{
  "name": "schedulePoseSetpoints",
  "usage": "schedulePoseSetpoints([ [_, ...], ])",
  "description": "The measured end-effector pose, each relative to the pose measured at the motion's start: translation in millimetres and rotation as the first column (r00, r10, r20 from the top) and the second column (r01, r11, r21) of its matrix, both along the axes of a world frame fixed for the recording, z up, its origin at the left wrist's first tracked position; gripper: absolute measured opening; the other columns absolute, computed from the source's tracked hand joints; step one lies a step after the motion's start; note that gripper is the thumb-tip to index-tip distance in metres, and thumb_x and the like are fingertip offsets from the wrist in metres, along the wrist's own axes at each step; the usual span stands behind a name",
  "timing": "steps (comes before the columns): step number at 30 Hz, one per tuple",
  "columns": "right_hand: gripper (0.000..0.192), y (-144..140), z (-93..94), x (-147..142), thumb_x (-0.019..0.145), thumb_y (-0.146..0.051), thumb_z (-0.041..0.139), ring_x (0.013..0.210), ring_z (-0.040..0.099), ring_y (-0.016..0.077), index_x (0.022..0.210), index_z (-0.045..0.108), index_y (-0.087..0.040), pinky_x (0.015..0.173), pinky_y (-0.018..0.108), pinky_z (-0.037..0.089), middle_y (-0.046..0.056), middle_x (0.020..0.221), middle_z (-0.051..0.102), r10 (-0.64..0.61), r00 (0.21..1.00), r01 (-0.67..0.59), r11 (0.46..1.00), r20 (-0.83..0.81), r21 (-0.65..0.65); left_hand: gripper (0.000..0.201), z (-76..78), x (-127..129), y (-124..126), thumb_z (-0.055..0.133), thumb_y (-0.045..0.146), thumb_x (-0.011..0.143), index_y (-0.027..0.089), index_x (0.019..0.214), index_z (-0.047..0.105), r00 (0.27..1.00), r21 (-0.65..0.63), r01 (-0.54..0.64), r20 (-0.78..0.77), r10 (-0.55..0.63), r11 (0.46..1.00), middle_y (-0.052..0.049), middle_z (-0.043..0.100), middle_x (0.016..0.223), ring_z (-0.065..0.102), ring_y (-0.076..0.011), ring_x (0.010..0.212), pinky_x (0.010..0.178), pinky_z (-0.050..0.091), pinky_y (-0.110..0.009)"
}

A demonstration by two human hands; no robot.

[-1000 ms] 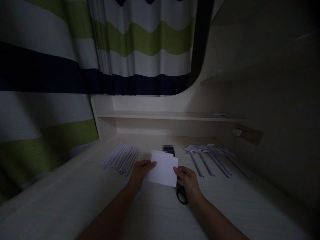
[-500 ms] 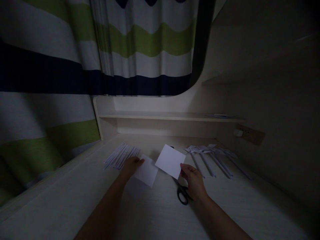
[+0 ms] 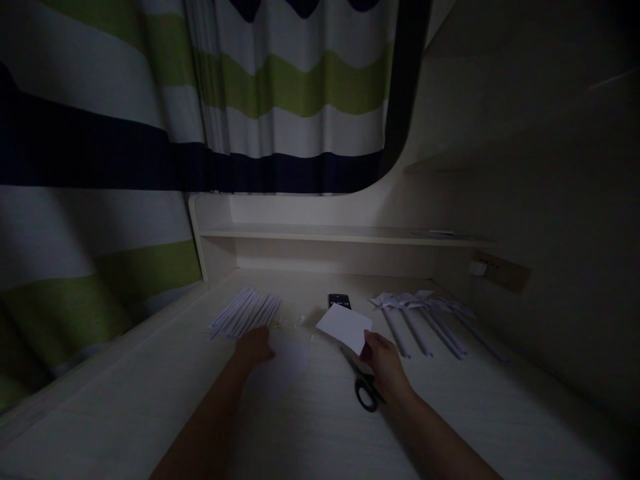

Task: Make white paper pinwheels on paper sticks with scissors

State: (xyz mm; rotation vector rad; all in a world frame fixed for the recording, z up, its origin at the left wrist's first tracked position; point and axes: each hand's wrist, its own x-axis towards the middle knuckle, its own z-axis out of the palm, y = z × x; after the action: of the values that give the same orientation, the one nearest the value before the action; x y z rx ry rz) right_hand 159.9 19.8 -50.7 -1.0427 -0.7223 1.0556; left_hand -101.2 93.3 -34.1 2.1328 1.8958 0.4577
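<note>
Left of the scissors [image 3: 364, 387], paper strips [image 3: 246, 313] are lying fanned; the left hand [image 3: 256, 345] is resting flat, grasping nothing, on a sheet [image 3: 290, 357]. Just beyond the scissors, the right hand [image 3: 385, 363] is pinching a white card [image 3: 345, 327], which is hanging above the desk [image 3: 300, 427].

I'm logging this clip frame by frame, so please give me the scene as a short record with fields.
left hand: left hand flat on the desk, beside the paper strips
right hand: right hand holds a white paper sheet by one corner
under right hand: black scissors
behind sheet: dark phone
right side: paper pinwheels in a row
light: dim
</note>
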Motion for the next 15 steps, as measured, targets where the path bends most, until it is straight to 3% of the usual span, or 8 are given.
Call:
schedulePoseSetpoints([
  [3,0.030,1,-0.7,-2,0.060,-0.046,0.060,0.045,0.045,0.0113,0.062,0.054,-0.016,0.043,0.023,0.037,-0.001,0.052,0.053,0.005,1.000,-0.005,1.000,0.011,0.007,0.045,7.1,11,-5,0.067,0.026,0.049,0.010,0.090,0.058,0.999,0.063,-0.006,0.037,0.004,0.998,-0.020,0.057,0.101,0.048,-0.0337,0.099,0.080,0.034,-0.038],
  [6,0.031,0,-0.4,-6,0.061,-0.047,0.059,0.046,0.045,0.0114,0.061,0.052,-0.016,0.044,0.023,0.037,-0.001,0.052,0.052,0.036,0.998,-0.038,0.999,0.043,0.038,0.038,13.9,32,-14,0.043,0.045,0.072,0.014,0.088,0.058,0.980,0.106,0.091,0.167,-0.108,0.990,-0.011,0.060,0.093,0.054,-0.0218,0.088,0.076,0.038,-0.030],
  [7,0.031,-1,-0.5,-8,0.062,-0.047,0.058,0.048,0.045,0.0113,0.061,0.052,-0.016,0.045,0.023,0.037,-0.001,0.053,0.052,0.052,0.996,-0.056,0.997,0.067,0.056,0.042,15.6,40,-18,0.037,0.048,0.075,0.013,0.083,0.060,0.916,0.071,0.158,0.363,-0.173,0.985,-0.011,0.061,0.086,0.055,-0.0205,0.081,0.072,0.040,-0.029],
  [9,0.031,-3,-1.1,-11,0.064,-0.047,0.057,0.048,0.045,0.0108,0.060,0.050,-0.017,0.046,0.022,0.035,-0.002,0.053,0.050,0.082,0.988,-0.095,0.991,0.131,0.097,0.047,17.8,54,-28,0.033,0.051,0.075,0.013,0.084,0.059,0.673,0.032,0.278,0.706,-0.219,0.960,-0.009,0.061,0.084,0.056,-0.0190,0.076,0.064,0.042,-0.028],
  [11,0.033,-5,-1.8,-14,0.066,-0.048,0.056,0.047,0.042,0.0099,0.057,0.047,-0.017,0.046,0.021,0.033,-0.004,0.050,0.046,0.099,0.970,-0.131,0.983,0.224,0.132,0.042,18.8,63,-36,0.044,0.049,0.071,0.013,0.083,0.060,0.519,-0.010,0.377,0.830,-0.203,0.926,-0.007,0.062,0.077,0.055,-0.0169,0.069,0.059,0.041,-0.026],
  [13,0.035,-7,-1.4,-15,0.066,-0.048,0.055,0.045,0.040,0.0093,0.053,0.044,-0.018,0.045,0.021,0.030,-0.005,0.047,0.043,0.102,0.947,-0.153,0.977,0.304,0.149,0.035,19.0,68,-40,0.056,0.044,0.063,0.011,0.078,0.061,0.488,-0.051,0.391,0.858,-0.160,0.919,-0.005,0.061,0.068,0.053,-0.0149,0.059,0.053,0.038,-0.024],
  [15,0.034,-8,0.5,-15,0.068,-0.047,0.055,0.047,0.040,0.0095,0.053,0.046,-0.017,0.046,0.021,0.030,-0.005,0.048,0.043,0.104,0.931,-0.167,0.974,0.351,0.155,0.031,18.9,68,-41,0.063,0.038,0.057,0.010,0.071,0.062,0.510,-0.073,0.357,0.850,-0.129,0.931,-0.003,0.060,0.060,0.051,-0.0133,0.052,0.049,0.034,-0.023],
])
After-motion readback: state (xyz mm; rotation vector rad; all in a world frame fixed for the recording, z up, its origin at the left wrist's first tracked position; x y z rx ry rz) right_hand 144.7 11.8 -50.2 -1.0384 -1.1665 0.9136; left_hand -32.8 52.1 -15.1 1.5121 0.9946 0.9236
